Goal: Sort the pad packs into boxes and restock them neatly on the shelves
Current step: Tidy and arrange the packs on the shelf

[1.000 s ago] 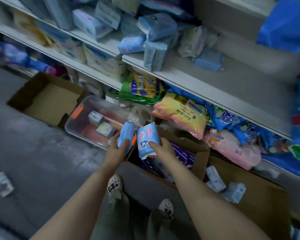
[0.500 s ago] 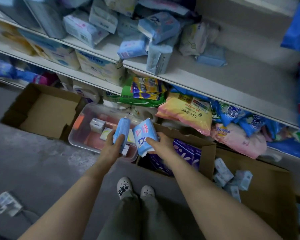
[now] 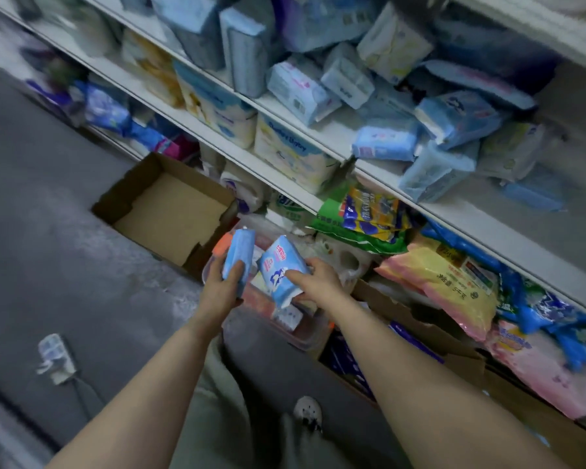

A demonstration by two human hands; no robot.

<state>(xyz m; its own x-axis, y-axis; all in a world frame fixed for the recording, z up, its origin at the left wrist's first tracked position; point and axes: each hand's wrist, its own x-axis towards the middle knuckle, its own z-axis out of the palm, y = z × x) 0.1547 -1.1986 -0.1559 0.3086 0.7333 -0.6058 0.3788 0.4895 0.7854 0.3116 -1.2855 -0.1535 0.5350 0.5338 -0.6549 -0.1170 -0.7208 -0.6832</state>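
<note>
Shelves [image 3: 447,211] ran diagonally across the upper right of the view, the upper board heaped with loose blue and white pad packs [image 3: 384,143] lying at all angles, some leaning on one another. Below that, larger bags were crammed in: a green and yellow bag [image 3: 362,218], a yellow-and-pink bag [image 3: 454,282] and blue packets further right. Grey floor [image 3: 48,231] filled the left side. On it, against the lowest shelf, sat an open cardboard box [image 3: 170,214], its inside bare. Just right of that box lay a clear plastic bin [image 3: 301,336], and beyond it another cardboard box [image 3: 420,330] with dark purple packs inside. A small white pack [image 3: 53,358] lay alone on the floor, well apart from the boxes.

Above the clear bin, the left hand [image 3: 222,292] gripped a narrow light-blue pack [image 3: 239,257] held upright. The right hand [image 3: 318,279] gripped a blue-and-white pack [image 3: 283,269], tilted, just beside the first.
</note>
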